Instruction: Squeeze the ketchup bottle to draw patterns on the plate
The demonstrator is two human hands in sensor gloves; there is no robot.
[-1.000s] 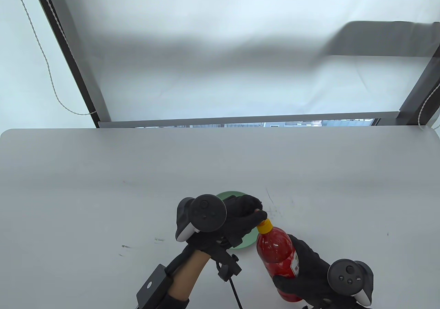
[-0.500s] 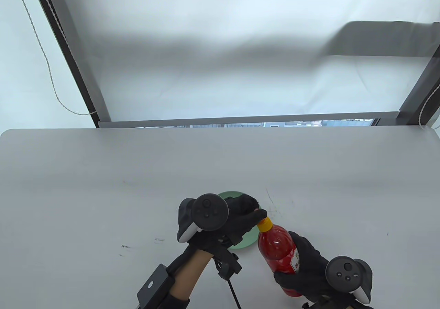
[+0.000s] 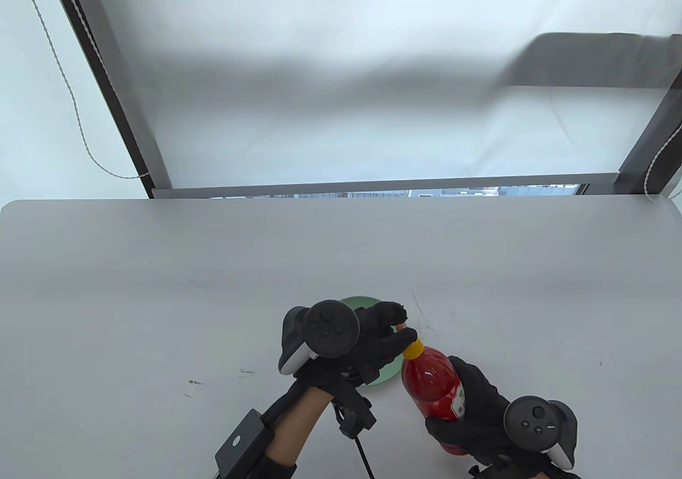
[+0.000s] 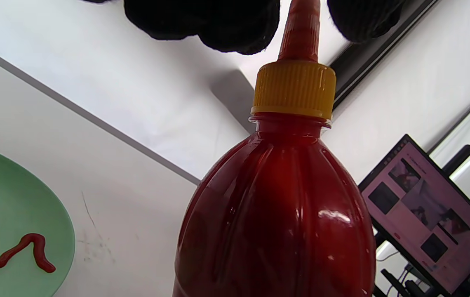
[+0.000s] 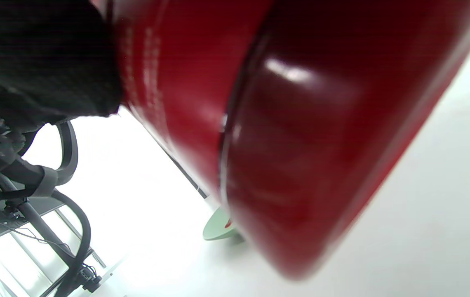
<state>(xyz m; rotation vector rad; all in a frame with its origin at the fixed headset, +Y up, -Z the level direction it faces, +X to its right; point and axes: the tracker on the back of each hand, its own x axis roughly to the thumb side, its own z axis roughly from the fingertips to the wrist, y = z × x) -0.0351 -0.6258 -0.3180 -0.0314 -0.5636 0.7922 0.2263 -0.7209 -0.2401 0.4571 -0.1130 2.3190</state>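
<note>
A red ketchup bottle [image 3: 431, 388] with a yellow cap [image 3: 413, 348] stands tilted just right of a green plate [image 3: 360, 302]. My right hand [image 3: 469, 415] grips the bottle's lower body. My left hand [image 3: 391, 335] hovers over the plate with its fingers at the nozzle tip. In the left wrist view the red nozzle [image 4: 303, 29] rises between two gloved fingers [image 4: 218, 24] with small gaps on both sides. The plate [image 4: 24, 189] carries ketchup squiggles [image 4: 16, 251]. The bottle [image 5: 301, 144] fills the right wrist view, where a gloved finger [image 5: 33, 62] presses its side.
The grey table [image 3: 160, 287] has faint scuff marks right of the plate. A window frame runs along the table's far edge. A monitor [image 4: 424, 214] stands off the table to the right. A cable [image 3: 365, 455] trails from my left wrist.
Both hands and the bottle shifted slightly right and up. My left fingers, closed together at the nozzle tip before, have spread apart; one finger now stands off the nozzle.
</note>
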